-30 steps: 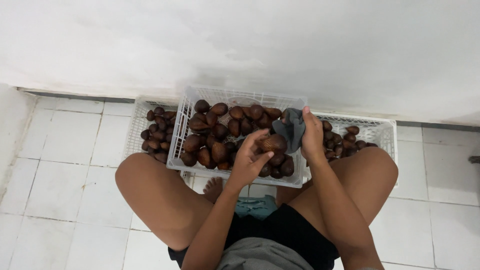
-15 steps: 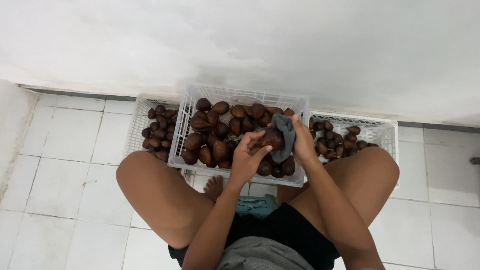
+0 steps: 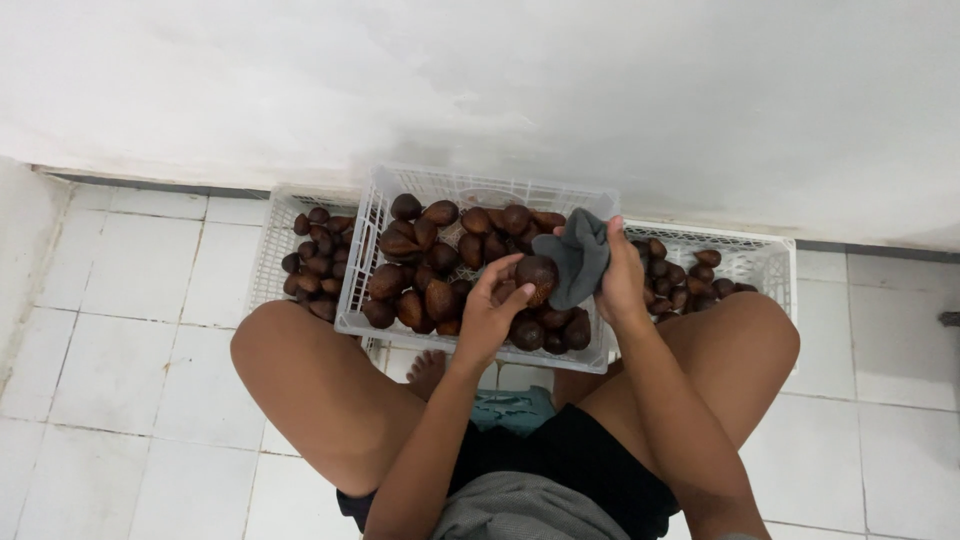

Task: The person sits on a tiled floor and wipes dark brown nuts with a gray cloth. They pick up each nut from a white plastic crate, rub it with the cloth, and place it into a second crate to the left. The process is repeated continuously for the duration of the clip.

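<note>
While the left hand's fingers [image 3: 497, 283] curl around a dark brown scaly fruit [image 3: 537, 272], the left hand [image 3: 487, 318] holds it up just above the heap, and the right hand [image 3: 620, 278] presses a bunched grey cloth [image 3: 577, 257] against the fruit's right side, fingers closed snugly on the fabric. So that's fruit pinched in one hand, cloth gripped in the other, the two touching right over the middle white crate [image 3: 480, 188]. Below them lies the pile of brown fruit [image 3: 440, 270], filling that crate, and it sits stacked across two more white crates: the left crate [image 3: 272, 232] with a smaller cluster, the right crate [image 3: 770, 255] with a scatter of fruit at its near side. The person squats on a white tiled floor [image 3: 130, 330], knees wide, a bare foot [image 3: 428, 372] showing beneath the basket. Risks, as I judge them: the grip on the fruit looks light, fingertips mostly, so a firm rub of the cloth could knock it loose into the heap or over the rim onto the tiles. The top crate rests on the others, so leaning on its near edge could tip it.
</note>
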